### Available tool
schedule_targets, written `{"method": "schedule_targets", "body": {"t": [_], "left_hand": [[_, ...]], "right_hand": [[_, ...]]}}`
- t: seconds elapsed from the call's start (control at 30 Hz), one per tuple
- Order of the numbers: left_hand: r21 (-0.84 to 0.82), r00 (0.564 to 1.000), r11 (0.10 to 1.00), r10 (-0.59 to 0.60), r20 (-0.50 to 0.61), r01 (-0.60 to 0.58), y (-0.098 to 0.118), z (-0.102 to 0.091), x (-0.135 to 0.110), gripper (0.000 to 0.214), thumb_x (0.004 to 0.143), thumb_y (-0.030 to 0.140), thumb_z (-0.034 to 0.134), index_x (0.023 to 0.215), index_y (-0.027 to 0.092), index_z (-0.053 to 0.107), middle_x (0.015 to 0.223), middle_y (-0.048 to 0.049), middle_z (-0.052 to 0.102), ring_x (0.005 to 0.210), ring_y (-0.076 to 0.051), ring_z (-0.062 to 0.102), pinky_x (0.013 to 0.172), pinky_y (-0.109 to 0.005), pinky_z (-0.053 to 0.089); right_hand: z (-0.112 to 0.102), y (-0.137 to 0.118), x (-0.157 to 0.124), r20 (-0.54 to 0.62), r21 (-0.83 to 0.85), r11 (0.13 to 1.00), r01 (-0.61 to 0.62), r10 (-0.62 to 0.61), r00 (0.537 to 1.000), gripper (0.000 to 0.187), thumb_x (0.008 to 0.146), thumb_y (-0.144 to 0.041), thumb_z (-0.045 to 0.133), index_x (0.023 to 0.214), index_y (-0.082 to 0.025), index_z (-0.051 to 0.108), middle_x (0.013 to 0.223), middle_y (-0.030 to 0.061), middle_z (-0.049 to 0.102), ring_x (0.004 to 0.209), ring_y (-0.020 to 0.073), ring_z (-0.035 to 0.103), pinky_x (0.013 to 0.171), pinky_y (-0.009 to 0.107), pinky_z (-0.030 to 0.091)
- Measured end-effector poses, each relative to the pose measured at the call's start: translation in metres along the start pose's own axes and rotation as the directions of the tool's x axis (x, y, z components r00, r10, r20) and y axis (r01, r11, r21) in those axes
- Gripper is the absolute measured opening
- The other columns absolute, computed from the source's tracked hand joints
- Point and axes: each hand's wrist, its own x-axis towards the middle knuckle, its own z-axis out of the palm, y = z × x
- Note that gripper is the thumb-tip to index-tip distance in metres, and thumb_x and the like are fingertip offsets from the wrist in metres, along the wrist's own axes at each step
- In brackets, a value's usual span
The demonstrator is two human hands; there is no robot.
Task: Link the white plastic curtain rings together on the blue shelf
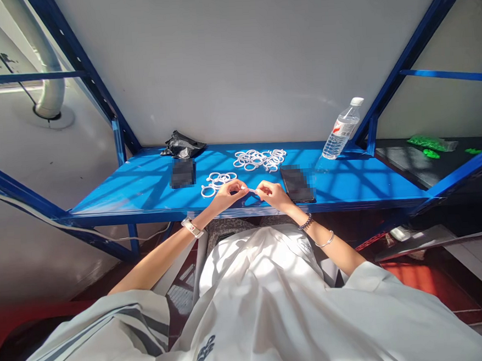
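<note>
Near the front edge of the blue table, my left hand (232, 191) and my right hand (273, 193) meet with their fingertips pinched. Between them is a small pale strip that looks like part of a white ring (251, 190), mostly hidden by the fingers. A small group of white rings (209, 191) lies just beyond my left hand. Farther back, a larger heap of white rings (260, 160) is spread on the tabletop. Right beside my right hand lies a dark phone-like slab (297, 185).
The blue table (349, 186) has metal frame posts at both sides. A black plastic bag (183, 145) and another dark flat item (183, 173) sit at the left. An upright water bottle (342, 129) stands back right. Green items (428, 144) lie on a neighbouring surface.
</note>
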Motion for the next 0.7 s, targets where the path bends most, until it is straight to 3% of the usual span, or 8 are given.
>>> {"method": "schedule_targets", "body": {"t": [0.23, 0.7], "left_hand": [[0.035, 0.999, 0.999, -0.030, 0.041, 0.029, 0.0012, -0.0004, -0.0008, 0.050, 0.081, 0.068, 0.060, 0.071, 0.019, 0.057, 0.066, -0.0002, 0.062, 0.065, -0.013, 0.056, 0.067, -0.027, 0.046], [0.069, 0.997, 0.997, -0.033, 0.063, 0.029, -0.0025, -0.0016, 0.0008, 0.053, 0.085, 0.070, 0.051, 0.068, 0.020, 0.059, 0.062, 0.0008, 0.061, 0.060, -0.013, 0.056, 0.063, -0.027, 0.046]], "right_hand": [[-0.0017, -0.0027, -0.0001, 0.039, 0.018, 1.000, -0.005, 0.005, 0.999, 0.029, 0.089, -0.042, 0.048, 0.071, -0.021, 0.056, 0.061, -0.0036, 0.060, 0.058, 0.0119, 0.052, 0.061, 0.025, 0.038], [-0.0036, -0.0062, -0.0007, 0.066, 0.023, 1.000, 0.004, -0.006, 0.998, 0.034, 0.092, -0.045, 0.044, 0.068, -0.022, 0.051, 0.062, -0.0033, 0.061, 0.058, 0.0123, 0.053, 0.063, 0.026, 0.038]]}}
